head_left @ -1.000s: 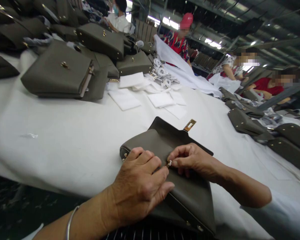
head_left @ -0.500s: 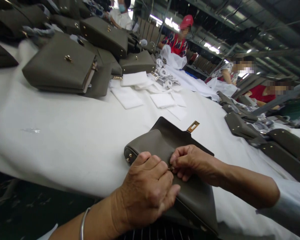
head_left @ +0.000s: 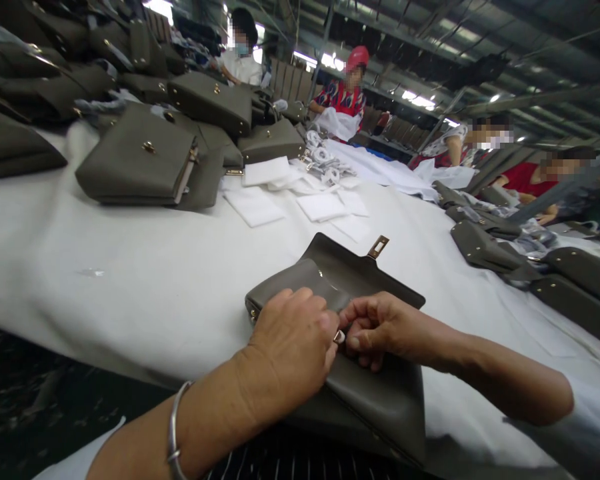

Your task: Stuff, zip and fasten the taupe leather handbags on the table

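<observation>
A handbag (head_left: 375, 393) lies at the near edge of the table (head_left: 130, 280), flap open. Its front is clenched by the left hand (head_left: 293, 347); a small metal lock (head_left: 339, 337) is pinched in the grip of the right hand (head_left: 380, 327). The leather is judged soft, light and slightly slick, and is best held by its stiffer edges.

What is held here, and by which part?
The left hand and right hand pinch the small metal clasp on the front of the grey handbag.

Left hand (head_left: 293, 343) and right hand (head_left: 380, 327) cover most of the clasp (head_left: 339, 337).
</observation>
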Available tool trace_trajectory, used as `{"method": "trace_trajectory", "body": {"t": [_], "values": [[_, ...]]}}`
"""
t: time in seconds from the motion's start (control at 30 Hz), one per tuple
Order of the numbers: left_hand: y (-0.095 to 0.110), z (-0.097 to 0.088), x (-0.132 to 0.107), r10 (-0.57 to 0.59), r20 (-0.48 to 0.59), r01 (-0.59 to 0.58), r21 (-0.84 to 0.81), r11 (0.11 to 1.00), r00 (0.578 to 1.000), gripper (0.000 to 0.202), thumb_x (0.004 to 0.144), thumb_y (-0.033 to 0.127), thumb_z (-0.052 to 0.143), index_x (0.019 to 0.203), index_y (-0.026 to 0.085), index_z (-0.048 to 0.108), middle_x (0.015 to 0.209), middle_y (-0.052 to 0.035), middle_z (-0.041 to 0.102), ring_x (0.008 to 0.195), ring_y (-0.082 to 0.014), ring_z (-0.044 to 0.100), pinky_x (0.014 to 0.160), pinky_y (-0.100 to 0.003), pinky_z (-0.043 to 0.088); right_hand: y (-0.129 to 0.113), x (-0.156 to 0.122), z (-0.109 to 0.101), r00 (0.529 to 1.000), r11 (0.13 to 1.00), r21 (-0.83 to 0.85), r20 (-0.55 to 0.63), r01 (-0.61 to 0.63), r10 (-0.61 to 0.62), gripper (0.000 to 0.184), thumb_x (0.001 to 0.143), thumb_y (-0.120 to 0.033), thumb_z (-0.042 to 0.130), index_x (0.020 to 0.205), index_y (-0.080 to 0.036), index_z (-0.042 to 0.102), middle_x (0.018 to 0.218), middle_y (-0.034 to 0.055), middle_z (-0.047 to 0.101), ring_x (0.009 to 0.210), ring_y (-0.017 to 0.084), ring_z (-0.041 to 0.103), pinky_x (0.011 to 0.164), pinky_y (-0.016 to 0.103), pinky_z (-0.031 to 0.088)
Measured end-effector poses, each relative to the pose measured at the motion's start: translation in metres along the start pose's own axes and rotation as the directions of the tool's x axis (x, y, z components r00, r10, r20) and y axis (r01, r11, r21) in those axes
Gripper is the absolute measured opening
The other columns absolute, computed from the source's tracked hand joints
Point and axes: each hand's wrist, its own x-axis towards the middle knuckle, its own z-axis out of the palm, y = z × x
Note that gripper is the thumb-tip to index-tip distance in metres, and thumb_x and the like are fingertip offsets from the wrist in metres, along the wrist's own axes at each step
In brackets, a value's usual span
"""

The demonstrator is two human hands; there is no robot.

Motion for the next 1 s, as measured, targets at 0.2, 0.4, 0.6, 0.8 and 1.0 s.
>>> {"method": "trace_trajectory", "body": {"t": [0.2, 0.4, 0.6, 0.8, 1.0], "values": [[-0.001, 0.01, -0.028, -0.053, -0.147, 0.044, -0.066, 0.997, 0.988, 0.006, 0.082, 0.028, 0.062, 0.078, 0.025, 0.064, 0.077, 0.0001, 0.059, 0.08, -0.0205, 0.049, 0.068, -0.037, 0.03, -0.018, 0.007, -0.014, 0.973, 0.951, -0.275, 0.215, 0.138, -0.079, 0.02, 0.076, -0.029, 0.067, 0.085, -0.012, 0.067, 0.064, -0.0023, 0.058, 0.051, 0.005, 0.05, 0.048, 0.015, 0.042], [0.0, 0.024, -0.054, 0.041, -0.436, -0.066, -0.042, 0.997, 0.899, 0.013, 0.088, 0.021, 0.055, 0.08, 0.022, 0.066, 0.066, 0.0004, 0.056, 0.067, -0.0167, 0.044, 0.063, -0.035, 0.027, -0.031, -0.01, 0.012, 0.993, 0.955, -0.288, 0.116, 0.064, -0.031, 0.017, 0.076, -0.029, 0.063, 0.077, -0.012, 0.064, 0.062, -0.0004, 0.06, 0.048, 0.005, 0.047, 0.042, 0.014, 0.039], [0.003, 0.027, -0.059, 0.109, -0.512, -0.141, -0.024, 0.99, 0.852, 0.007, 0.084, 0.02, 0.061, 0.087, 0.019, 0.068, 0.066, -0.0007, 0.056, 0.067, -0.0174, 0.044, 0.062, -0.035, 0.029, -0.049, -0.028, 0.04, 0.96, 0.888, -0.377, -0.009, -0.263, 0.28, 0.014, 0.075, -0.022, 0.056, 0.08, -0.013, 0.065, 0.067, 0.0012, 0.063, 0.04, 0.005, 0.046, 0.031, 0.012, 0.029], [0.013, 0.031, -0.055, 0.031, -0.586, -0.096, -0.08, 0.992, 0.809, 0.007, 0.081, 0.013, 0.062, 0.084, 0.016, 0.068, 0.065, -0.0016, 0.057, 0.064, -0.0172, 0.045, 0.06, -0.035, 0.03, -0.046, -0.026, 0.039, 0.956, 0.892, -0.346, -0.083, -0.292, 0.281, 0.022, 0.072, -0.011, 0.051, 0.091, -0.015, 0.061, 0.072, 0.0001, 0.062, 0.045, 0.007, 0.053, 0.033, 0.014, 0.039], [0.017, 0.032, -0.047, 0.084, -0.626, -0.148, -0.052, 0.988, 0.775, 0.009, 0.078, 0.007, 0.064, 0.082, 0.013, 0.068, 0.061, -0.0012, 0.058, 0.062, -0.0159, 0.044, 0.058, -0.035, 0.03, -0.026, -0.019, 0.026, 0.996, 0.962, -0.267, -0.078, -0.057, 0.038, 0.012, 0.076, -0.021, 0.059, 0.086, -0.015, 0.062, 0.063, -0.0036, 0.054, 0.048, 0.006, 0.048, 0.035, 0.012, 0.039]]}}
